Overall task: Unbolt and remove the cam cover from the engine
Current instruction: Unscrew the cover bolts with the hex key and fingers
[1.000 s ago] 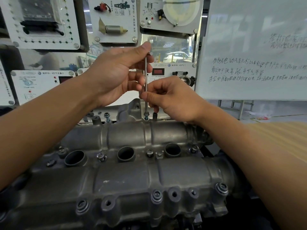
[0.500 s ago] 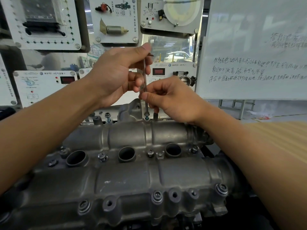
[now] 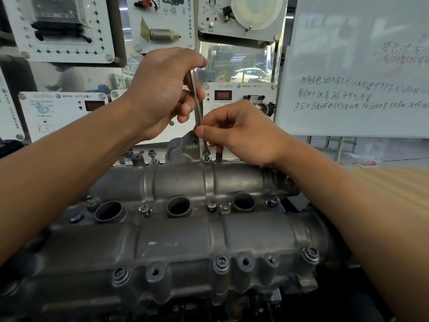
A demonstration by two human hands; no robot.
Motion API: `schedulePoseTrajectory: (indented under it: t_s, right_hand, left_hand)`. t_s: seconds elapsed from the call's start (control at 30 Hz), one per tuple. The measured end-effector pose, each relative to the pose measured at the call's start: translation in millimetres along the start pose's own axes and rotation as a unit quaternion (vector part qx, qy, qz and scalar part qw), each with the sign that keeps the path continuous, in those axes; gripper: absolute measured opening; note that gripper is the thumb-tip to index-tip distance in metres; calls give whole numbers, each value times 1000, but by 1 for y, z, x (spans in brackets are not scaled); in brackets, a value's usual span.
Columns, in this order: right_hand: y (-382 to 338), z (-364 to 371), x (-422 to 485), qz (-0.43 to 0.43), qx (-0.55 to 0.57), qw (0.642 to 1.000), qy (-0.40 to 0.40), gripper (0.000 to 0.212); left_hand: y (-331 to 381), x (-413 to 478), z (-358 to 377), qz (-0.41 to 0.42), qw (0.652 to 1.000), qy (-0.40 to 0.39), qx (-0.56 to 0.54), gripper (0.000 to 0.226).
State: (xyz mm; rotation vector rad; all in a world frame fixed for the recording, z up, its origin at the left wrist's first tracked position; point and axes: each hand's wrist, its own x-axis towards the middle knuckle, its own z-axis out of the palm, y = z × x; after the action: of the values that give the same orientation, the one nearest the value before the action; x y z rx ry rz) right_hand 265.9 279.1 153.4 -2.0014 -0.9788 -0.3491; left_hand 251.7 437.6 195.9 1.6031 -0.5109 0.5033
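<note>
The grey cast cam cover [image 3: 176, 238] fills the lower half of the view, with three round plug wells along its middle. A long thin metal driver [image 3: 198, 108] stands nearly upright over a bolt [image 3: 206, 157] on the cover's far edge. My left hand [image 3: 162, 94] grips the driver's top end, fingers curled around it. My right hand [image 3: 241, 131] pinches the lower shaft between thumb and fingers just above the bolt. Several bolts sit along the near edge [image 3: 310, 253] and between the wells [image 3: 144, 209].
White training panels with mounted car parts [image 3: 160, 22] hang on the wall behind the engine. A whiteboard [image 3: 357, 73] with handwriting stands at the right. A wooden tabletop [image 3: 394, 180] lies to the right of the engine. A raised bolt [image 3: 152, 154] stands at the cover's far left.
The driver's top has tilted slightly left and looks blurred. My left hand's fingers have shifted around the shaft; the right hand stays pinched low on it.
</note>
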Motion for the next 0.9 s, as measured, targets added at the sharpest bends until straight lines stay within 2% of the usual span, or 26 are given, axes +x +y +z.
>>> schedulePoseTrajectory:
  t_s: [0.13, 0.4, 0.57, 0.7, 0.9]
  right_hand:
    - [-1, 0, 0, -8, -8, 1000, 4, 19]
    - [2, -1, 1, -5, -3, 1000, 3, 27]
    - [1, -1, 1, 9, -3, 1000, 10, 30]
    - [1, 0, 1, 19, -3, 1000, 12, 30]
    - [1, 0, 1, 8, -10, 1000, 5, 27]
  left_hand:
    - [0, 1, -2, -25, 999, -17, -36, 23]
    - [1, 3, -9, -66, 983, -133, -107, 38]
    - [2, 2, -10, -66, 975, -179, -117, 35]
    - [-1, 1, -8, -40, 980, -178, -83, 20]
    - [-2, 1, -6, -35, 993, -107, -43, 22]
